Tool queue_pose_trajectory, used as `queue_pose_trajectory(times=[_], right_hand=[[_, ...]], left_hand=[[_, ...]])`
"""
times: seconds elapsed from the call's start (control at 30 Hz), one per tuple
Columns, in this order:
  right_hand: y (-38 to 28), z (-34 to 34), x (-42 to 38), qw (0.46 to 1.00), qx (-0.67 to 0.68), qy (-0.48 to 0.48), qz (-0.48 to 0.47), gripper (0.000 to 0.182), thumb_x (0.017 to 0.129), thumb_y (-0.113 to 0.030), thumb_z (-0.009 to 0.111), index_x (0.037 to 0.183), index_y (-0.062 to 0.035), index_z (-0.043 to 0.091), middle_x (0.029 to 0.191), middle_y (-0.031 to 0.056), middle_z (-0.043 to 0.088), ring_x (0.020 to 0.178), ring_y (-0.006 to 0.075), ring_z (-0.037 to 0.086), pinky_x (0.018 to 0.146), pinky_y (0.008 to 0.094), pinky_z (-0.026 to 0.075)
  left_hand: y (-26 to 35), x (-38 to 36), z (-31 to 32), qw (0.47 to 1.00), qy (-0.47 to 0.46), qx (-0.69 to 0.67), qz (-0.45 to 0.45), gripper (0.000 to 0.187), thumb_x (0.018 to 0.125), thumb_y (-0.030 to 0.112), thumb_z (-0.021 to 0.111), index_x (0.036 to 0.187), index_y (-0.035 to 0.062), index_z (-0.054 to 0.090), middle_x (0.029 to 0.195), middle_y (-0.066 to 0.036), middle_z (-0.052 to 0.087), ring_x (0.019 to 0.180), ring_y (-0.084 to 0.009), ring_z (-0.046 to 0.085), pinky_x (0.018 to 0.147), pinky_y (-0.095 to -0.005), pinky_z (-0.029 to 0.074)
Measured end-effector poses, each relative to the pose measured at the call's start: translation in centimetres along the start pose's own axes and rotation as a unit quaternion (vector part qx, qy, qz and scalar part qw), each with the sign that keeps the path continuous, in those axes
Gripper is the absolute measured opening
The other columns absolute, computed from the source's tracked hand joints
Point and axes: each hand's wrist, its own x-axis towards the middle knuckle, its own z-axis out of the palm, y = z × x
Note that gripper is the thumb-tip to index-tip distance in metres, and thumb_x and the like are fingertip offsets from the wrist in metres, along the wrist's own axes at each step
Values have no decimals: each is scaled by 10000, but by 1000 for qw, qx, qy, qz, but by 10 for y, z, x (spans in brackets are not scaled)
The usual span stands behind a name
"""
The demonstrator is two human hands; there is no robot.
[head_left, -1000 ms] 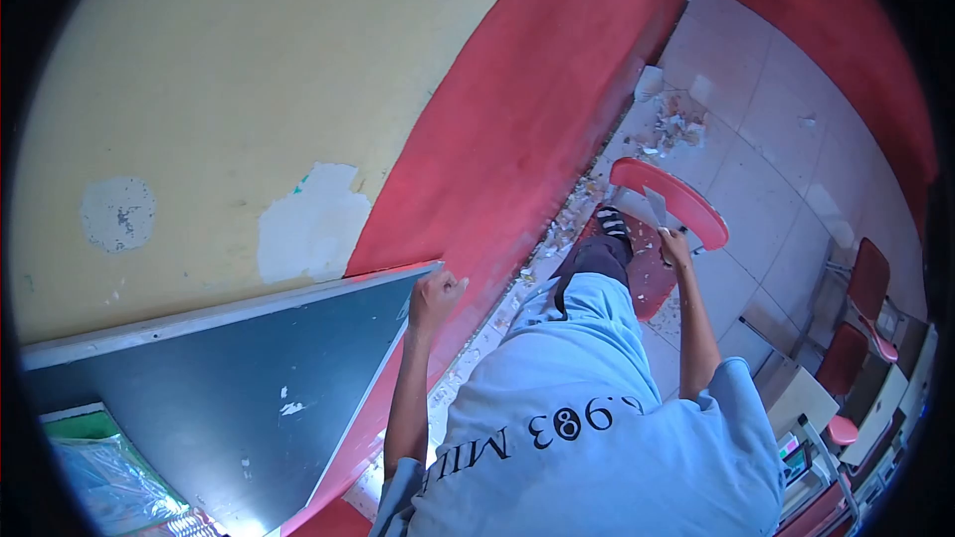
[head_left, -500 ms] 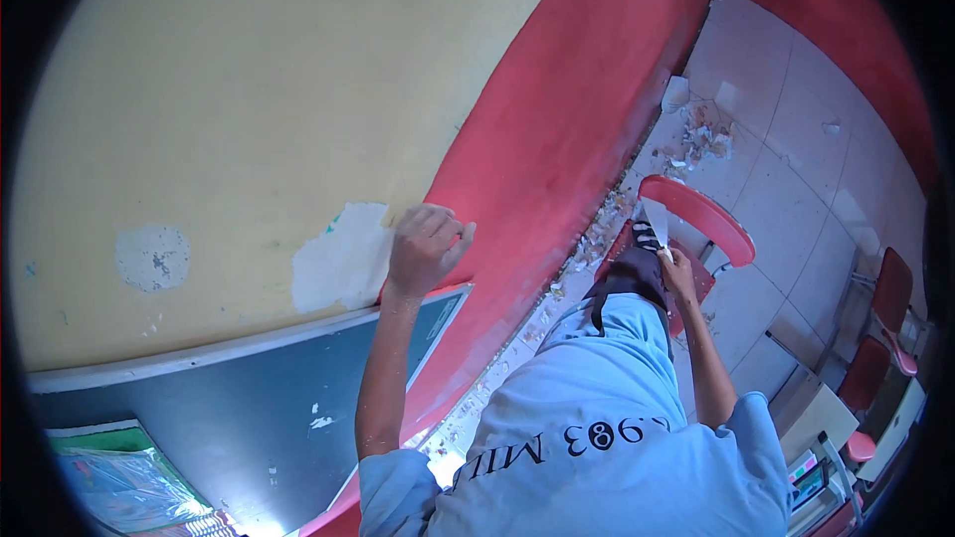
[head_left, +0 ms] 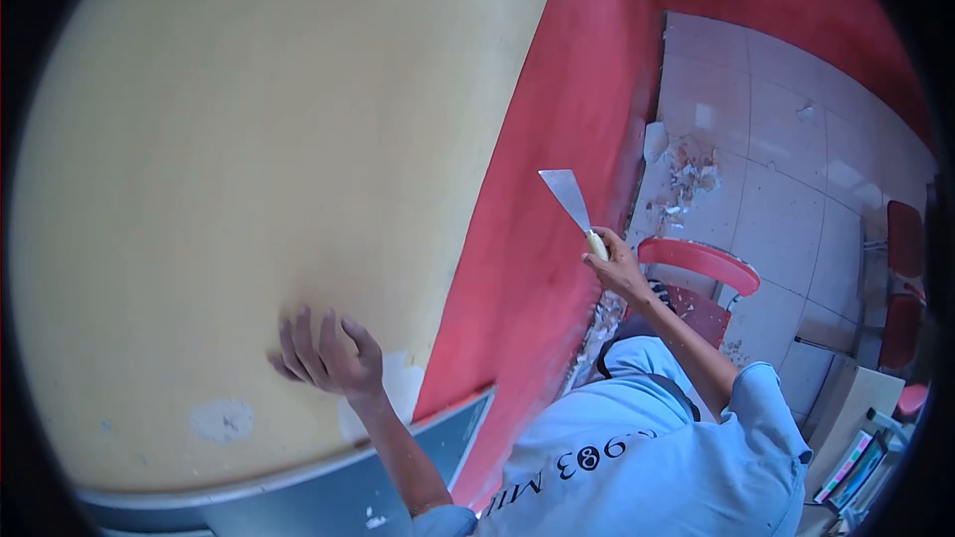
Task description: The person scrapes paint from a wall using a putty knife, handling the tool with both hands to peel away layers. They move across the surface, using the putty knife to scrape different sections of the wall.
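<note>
My right hand grips a putty knife by its pale handle; the wide metal blade points up and left, in front of the red lower band of the wall. My left hand has its fingers spread against the yellow upper wall. Just below that hand, a bare whitish patch shows where the paint is gone, partly hidden by the wrist. A smaller pale patch lies to its left.
A red chair stands at my feet. Paint flakes litter the tiled floor along the wall. A dark board hangs below the yellow area. More red chairs and a desk are at the right.
My right hand has raised the putty knife from beside the chair towards the wall. My left hand has moved left and opened from a loose curl. The view has shifted.
</note>
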Motion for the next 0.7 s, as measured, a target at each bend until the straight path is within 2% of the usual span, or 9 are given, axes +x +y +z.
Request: queue_pose_trajectory(times=[0.1,0.2,0.3,0.4,0.47,0.5,0.53,0.63,0.7], right_hand=[[-50,-9,15,995,74,-7,60,441,874,-175,658,1273,-39,529,826,34,575,595,92,545,515,260,456],[-69,-23,37,991,126,14,50,427,880,-165,648,1273,-44,530,774,11,549,489,68,492,421,247,409],[-97,-43,69,991,128,37,3,433,890,-177,636,1286,-42,526,771,6,545,476,73,494,412,240,408],[-148,-68,111,991,120,19,-62,442,902,-184,616,1309,-43,517,777,4,545,489,71,496,416,236,407],[-194,-82,132,987,115,41,-101,476,910,-191,611,1352,-53,499,763,-4,525,505,65,488,408,237,404],[-220,-88,142,983,114,66,-131,539,911,-181,612,1411,-70,445,761,-2,514,498,61,474,396,236,399],[-239,-93,151,969,142,116,-165,597,914,-157,601,1463,-90,375,771,5,512,476,58,456,379,233,385],[-289,-99,170,916,264,185,-238,641,909,-91,561,1498,-109,311,780,9,515,465,49,447,367,214,375],[-304,-94,193,893,300,207,-265,623,906,-88,562,1486,-136,341,750,6,503,451,50,435,354,221,362]], left_hand=[[0,-6,3,1000,-5,-3,-6,55,855,171,640,892,130,645,1102,-41,664,1164,-328,574,1096,-562,294],[-1,-10,2,1000,-7,6,-3,51,857,163,632,881,119,644,1082,-42,666,1167,-328,574,1092,-570,300],[3,-9,3,1000,-2,14,-3,46,861,150,622,868,108,640,1061,-46,666,1164,-332,576,1087,-577,303],[1,-9,3,1000,-1,20,3,56,863,142,609,854,93,635,1048,-54,664,1158,-341,577,1084,-582,306],[0,-11,3,1000,-1,23,7,67,864,143,604,851,84,632,1044,-59,663,1155,-349,576,1083,-585,307],[0,-11,4,1000,3,21,6,73,865,146,602,840,82,628,1033,-57,664,1150,-348,579,1082,-584,308],[0,-11,5,1000,7,19,4,81,866,149,600,828,81,623,1022,-55,664,1145,-347,582,1082,-582,310],[0,-16,4,1000,6,15,7,138,908,150,557,838,51,623,1006,-82,655,1130,-368,587,1041,-600,350],[0,-15,5,1000,8,17,8,172,931,152,532,838,36,621,980,-95,647,1110,-377,596,1019,-608,373]])
